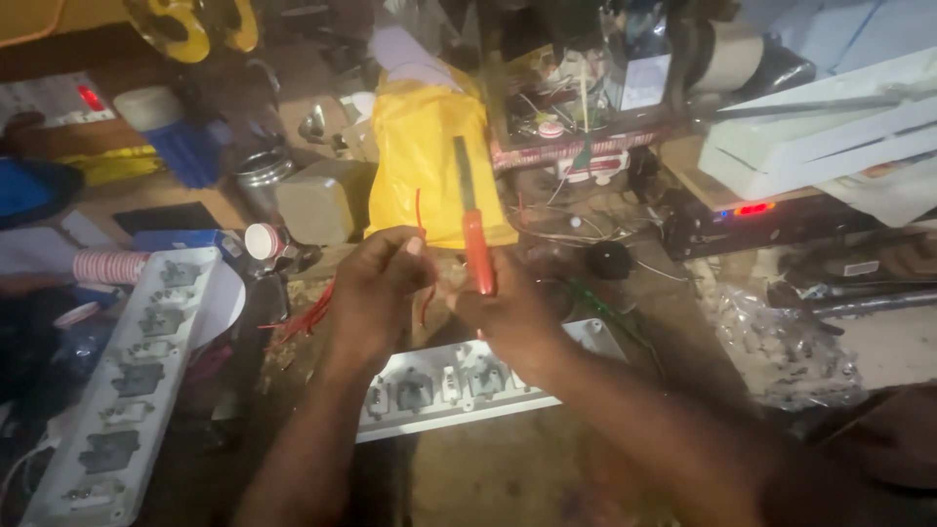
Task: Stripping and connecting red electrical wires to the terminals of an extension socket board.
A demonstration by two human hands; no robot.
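1. Wire [421,217]: thin, red, pinched between the fingertips of the left hand [383,278], which was closed around it; its free end stood up in front of the yellow bag [425,146]. Whether the end was stripped bare could not be told.
2. Knife [472,229]: orange handle, dark flat blade pointing up, gripped in the closed right hand [503,307], just beside the wire but apparently not touching it.
3. Strip [459,381]: white socket strip, back open, contacts showing, lying on the bench directly below both hands. No wire appeared joined to it; wiring judged not yet begun on this piece.
4. Second strip [122,385]: same kind, also open, at the left, untouched.
5. Loose red wires [307,314]: small bundle on the bench between the strips, unused.
6. Progress, judged: wire preparation in hand; fitting and closing of both strips left.
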